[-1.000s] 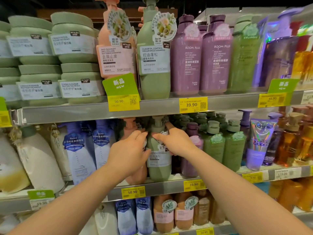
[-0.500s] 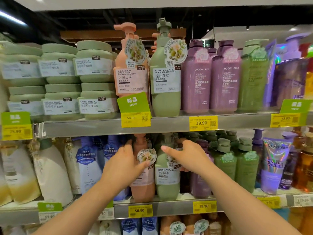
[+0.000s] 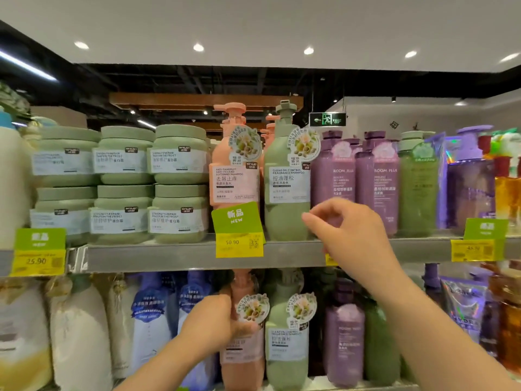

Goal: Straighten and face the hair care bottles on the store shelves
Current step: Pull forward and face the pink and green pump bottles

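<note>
Right hand point(image 3: 348, 230) has risen to the upper green bottle point(image 3: 286, 190), seemingly untouched.

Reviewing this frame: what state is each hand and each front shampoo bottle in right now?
Left hand: on the lower shelf, gripping the lower pink bottle.
Right hand: raised by the upper shelf, fingers loosely curled, holding nothing.
Upper pink bottle: upright, label forward.
Upper green bottle: upright, label forward.
Lower green bottle: upright, label forward, untouched.
</note>
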Demonstrator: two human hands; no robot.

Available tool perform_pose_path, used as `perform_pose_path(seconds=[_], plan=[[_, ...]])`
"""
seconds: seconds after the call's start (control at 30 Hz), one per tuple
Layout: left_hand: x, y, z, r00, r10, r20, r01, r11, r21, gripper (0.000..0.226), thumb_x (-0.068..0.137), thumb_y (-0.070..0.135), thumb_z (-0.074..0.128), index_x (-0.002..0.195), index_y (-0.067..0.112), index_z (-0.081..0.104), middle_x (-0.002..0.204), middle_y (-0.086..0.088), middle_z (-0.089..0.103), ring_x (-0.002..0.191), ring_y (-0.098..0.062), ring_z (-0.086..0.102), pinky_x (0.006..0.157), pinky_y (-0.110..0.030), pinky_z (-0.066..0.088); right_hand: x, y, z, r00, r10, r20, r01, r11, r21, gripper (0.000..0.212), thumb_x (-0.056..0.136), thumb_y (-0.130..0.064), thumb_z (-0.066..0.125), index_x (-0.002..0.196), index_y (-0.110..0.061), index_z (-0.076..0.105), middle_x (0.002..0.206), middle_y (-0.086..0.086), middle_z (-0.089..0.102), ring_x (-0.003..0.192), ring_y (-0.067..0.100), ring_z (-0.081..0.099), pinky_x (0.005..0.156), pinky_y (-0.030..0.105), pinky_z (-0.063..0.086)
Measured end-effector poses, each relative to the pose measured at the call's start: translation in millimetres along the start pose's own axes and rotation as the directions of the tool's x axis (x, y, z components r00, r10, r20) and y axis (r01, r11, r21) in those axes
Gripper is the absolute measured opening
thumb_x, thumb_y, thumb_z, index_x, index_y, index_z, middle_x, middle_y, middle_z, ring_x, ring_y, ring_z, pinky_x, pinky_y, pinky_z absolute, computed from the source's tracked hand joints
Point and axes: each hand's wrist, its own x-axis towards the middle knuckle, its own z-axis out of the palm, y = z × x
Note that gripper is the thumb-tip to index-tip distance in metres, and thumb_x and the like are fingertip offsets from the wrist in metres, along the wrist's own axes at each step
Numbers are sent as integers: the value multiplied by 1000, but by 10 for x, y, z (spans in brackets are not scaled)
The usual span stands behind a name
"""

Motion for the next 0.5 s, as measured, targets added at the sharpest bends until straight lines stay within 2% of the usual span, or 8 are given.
perform_pose_path(seconds=[0.03, 0.13, 0.2, 0.23, 0.3, 0.4, 0.5], plan=[[7, -5, -16, 1000, 9, -1, -9, 1000, -9, 52, 67, 69, 70, 84, 22, 55, 85, 3, 64, 78, -18, 61, 63, -31, 43, 103, -91, -3, 998, -31, -48, 32, 999, 28, 14, 85, -42, 72, 91, -30, 70, 88, -15, 72, 73, 11, 69, 78, 36, 56], [20, -7, -47, 999, 31, 9, -30, 999, -30, 52, 64, 68, 71, 90, 25, 56, 86, 4, 65, 80, -16, 62, 61, -29, 41, 451, -333, 32, 989, -111, -95, 114, 993, 26, 50, 85, -46, 72, 129, -24, 59, 128, -7, 63, 102, 21, 68, 93, 43, 55], [17, -11, -65, 999, 37, 19, -36, 999, -32, 53, 63, 68, 72, 91, 26, 54, 86, 6, 63, 81, -16, 62, 63, -29, 43, 679, -507, 72, 986, -142, -82, 138, 989, -53, 70, 87, -48, 70, 144, -17, 45, 142, 1, 54, 121, 23, 59, 103, 38, 47], [8, -7, -76, 999, 38, 22, -37, 999, -34, 52, 64, 68, 73, 88, 26, 52, 85, 7, 62, 82, -16, 61, 64, -29, 43, 792, -577, 104, 987, -137, -79, 130, 987, -93, 78, 86, -51, 69, 148, -13, 39, 144, 4, 53, 124, 25, 57, 103, 38, 46], [-7, 4, -102, 999, 39, 28, -39, 999, -27, 51, 66, 66, 74, 86, 27, 48, 92, 3, 63, 90, -19, 63, 66, -28, 43, 998, -682, 163, 994, -84, -63, 72, 982, -175, 88, 84, -61, 66, 147, -8, 35, 138, 10, 58, 121, 31, 59, 97, 42, 50], [-12, 19, -118, 998, 25, 58, -24, 999, -27, 54, 69, 65, 74, 88, 23, 46, 106, -3, 66, 99, -22, 63, 69, -28, 42, 1255, -744, 240, 999, 27, -40, -38, 954, -298, 87, 78, -77, 56, 132, -9, 49, 113, 10, 68, 103, 32, 66, 84, 47, 55], [22, 1, -103, 996, 24, 86, -21, 999, -34, 58, 69, 67, 74, 92, 19, 50, 105, -4, 64, 100, -23, 62, 72, -29, 44, 1407, -755, 296, 996, 63, -58, -79, 931, -356, 73, 79, -74, 55, 114, -11, 60, 101, 8, 69, 92, 31, 67, 75, 42, 55]])
